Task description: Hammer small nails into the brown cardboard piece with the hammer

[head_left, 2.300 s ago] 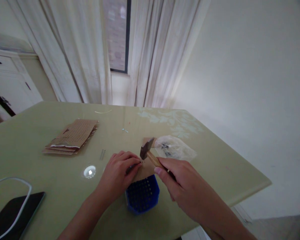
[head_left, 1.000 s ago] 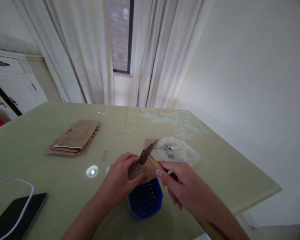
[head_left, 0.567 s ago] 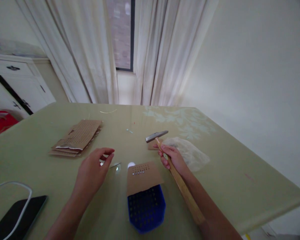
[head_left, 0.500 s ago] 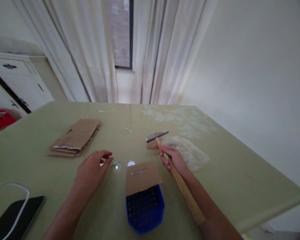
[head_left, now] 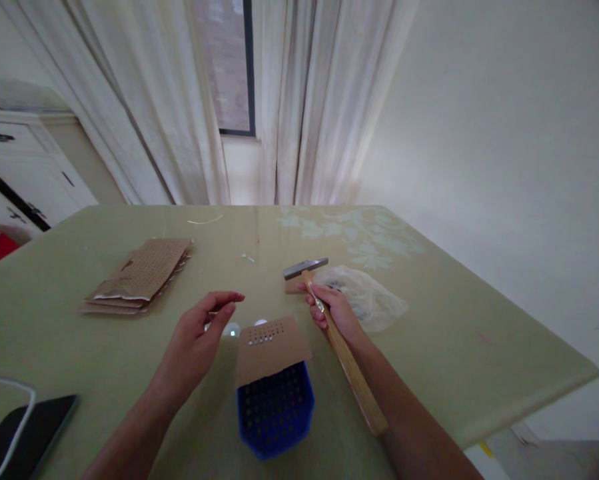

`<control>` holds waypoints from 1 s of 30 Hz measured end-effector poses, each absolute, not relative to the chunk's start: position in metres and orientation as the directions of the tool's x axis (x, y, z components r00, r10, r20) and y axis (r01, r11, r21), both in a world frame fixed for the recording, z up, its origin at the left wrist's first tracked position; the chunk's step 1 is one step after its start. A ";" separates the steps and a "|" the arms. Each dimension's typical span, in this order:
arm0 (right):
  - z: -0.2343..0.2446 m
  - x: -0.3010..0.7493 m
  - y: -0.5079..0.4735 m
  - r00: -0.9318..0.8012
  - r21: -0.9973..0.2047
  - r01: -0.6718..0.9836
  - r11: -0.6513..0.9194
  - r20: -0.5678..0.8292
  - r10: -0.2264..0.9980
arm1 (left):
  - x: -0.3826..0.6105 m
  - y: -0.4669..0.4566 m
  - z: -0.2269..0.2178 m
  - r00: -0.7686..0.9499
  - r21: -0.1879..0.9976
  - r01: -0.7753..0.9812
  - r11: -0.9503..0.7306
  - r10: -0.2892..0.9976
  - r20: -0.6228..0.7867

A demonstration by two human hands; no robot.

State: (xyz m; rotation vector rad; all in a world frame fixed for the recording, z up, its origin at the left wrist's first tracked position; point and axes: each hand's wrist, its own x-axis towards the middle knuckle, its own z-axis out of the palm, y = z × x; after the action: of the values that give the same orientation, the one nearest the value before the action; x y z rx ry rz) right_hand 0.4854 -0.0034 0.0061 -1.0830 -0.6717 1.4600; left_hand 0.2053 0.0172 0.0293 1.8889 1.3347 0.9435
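My right hand (head_left: 335, 312) is closed around the wooden handle of a hammer (head_left: 349, 367), near its metal head, above the table. My left hand (head_left: 202, 333) hovers left of the cardboard with thumb and fingertips pinched together. A thin nail showed at those fingertips a moment ago; now it is hardly visible. Between the hands, a piece of brown cardboard (head_left: 272, 363) with rows of small holes lies over the far part of a blue perforated plastic basket (head_left: 276, 430). Several shiny round heads sit in one row of the cardboard.
A stack of perforated cardboard (head_left: 144, 270) lies at the left. Past my right hand rest a crumpled clear plastic bag (head_left: 369, 300) and a small brown piece (head_left: 293, 287). A dark tablet-like device (head_left: 34, 433) with a white cable (head_left: 22, 420) is at the near left.
My left hand has risen slightly and moved right, towards the cardboard. The thin nail no longer shows plainly at its fingertips. The hammer stays in my right hand; the whole view has shifted slightly.
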 end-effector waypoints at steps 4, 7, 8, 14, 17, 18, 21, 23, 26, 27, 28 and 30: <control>0.004 0.485 -0.002 0.038 -0.880 -0.416 -0.228 -0.267 0.963 | 0.227 -0.001 0.062 0.293 0.932 0.244 -0.270 0.936 0.194; 0.003 0.485 -0.002 0.030 -0.882 -0.404 -0.242 -0.277 0.960 | 0.233 -0.004 0.068 0.367 0.922 0.277 -0.270 0.917 0.158; 0.003 0.485 -0.002 0.031 -0.883 -0.402 -0.241 -0.276 0.961 | 0.234 -0.004 0.066 0.377 0.921 0.287 -0.264 0.915 0.145; 0.009 0.480 -0.005 0.051 -0.890 -0.402 -0.215 -0.256 0.965 | 0.237 -0.004 0.047 0.421 0.917 0.320 -0.240 0.903 0.089; 0.011 0.479 -0.005 0.048 -0.891 -0.402 -0.212 -0.252 0.967 | 0.238 -0.006 0.045 0.426 0.907 0.337 -0.251 0.900 0.091; 0.011 0.479 -0.005 0.048 -0.891 -0.403 -0.211 -0.251 0.967 | 0.238 -0.006 0.045 0.429 0.906 0.338 -0.254 0.898 0.092; 0.011 0.479 -0.005 0.045 -0.891 -0.403 -0.211 -0.250 0.967 | 0.238 -0.007 0.045 0.442 0.903 0.333 -0.270 0.891 0.104; 0.011 0.478 -0.005 0.042 -0.890 -0.403 -0.215 -0.253 0.967 | 0.239 -0.008 0.044 0.442 0.903 0.323 -0.283 0.889 0.120; 0.012 0.478 -0.006 0.043 -0.889 -0.402 -0.219 -0.257 0.965 | 0.241 -0.009 0.044 0.427 0.901 0.302 -0.311 0.889 0.164; 0.012 0.477 -0.006 0.044 -0.889 -0.401 -0.219 -0.257 0.965 | 0.242 -0.010 0.044 0.418 0.899 0.298 -0.319 0.891 0.178; 0.012 0.477 -0.006 0.046 -0.890 -0.401 -0.218 -0.257 0.965 | 0.243 -0.010 0.044 0.410 0.897 0.297 -0.327 0.892 0.189; 0.013 0.476 -0.006 0.049 -0.891 -0.399 -0.216 -0.256 0.965 | 0.243 -0.011 0.044 0.399 0.894 0.296 -0.337 0.894 0.205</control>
State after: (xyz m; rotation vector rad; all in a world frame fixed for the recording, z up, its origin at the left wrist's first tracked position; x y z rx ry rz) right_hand 0.4762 -0.0062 0.0128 -1.1167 -0.7103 1.4700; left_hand 0.2434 -0.0113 0.0440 1.8423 1.0262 0.9259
